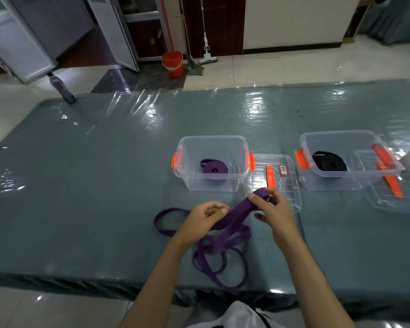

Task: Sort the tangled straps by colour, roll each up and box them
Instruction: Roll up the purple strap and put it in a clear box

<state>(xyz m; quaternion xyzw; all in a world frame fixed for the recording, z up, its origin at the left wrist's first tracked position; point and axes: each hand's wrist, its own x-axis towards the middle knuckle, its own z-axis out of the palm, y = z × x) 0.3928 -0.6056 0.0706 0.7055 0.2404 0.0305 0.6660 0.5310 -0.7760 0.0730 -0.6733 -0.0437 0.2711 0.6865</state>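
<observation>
A long purple strap [223,242] lies in loose loops on the table in front of me. My right hand [272,209] pinches its folded end, raised just above the table. My left hand [201,221] grips the same strap a little lower down, so a taut stretch runs between both hands. Behind them stands a clear box with orange latches [187,176] holding one rolled purple strap [214,167]. To its right, a second clear box [305,147] holds a rolled black strap [329,160].
A clear lid with an orange handle [284,185] lies between the boxes, another lid [393,195] leans at the right box. The table [81,185] has a glossy grey-green cover. A bottle [62,87] stands at its far left corner. An orange bucket [173,63] and a mop stand on the floor beyond.
</observation>
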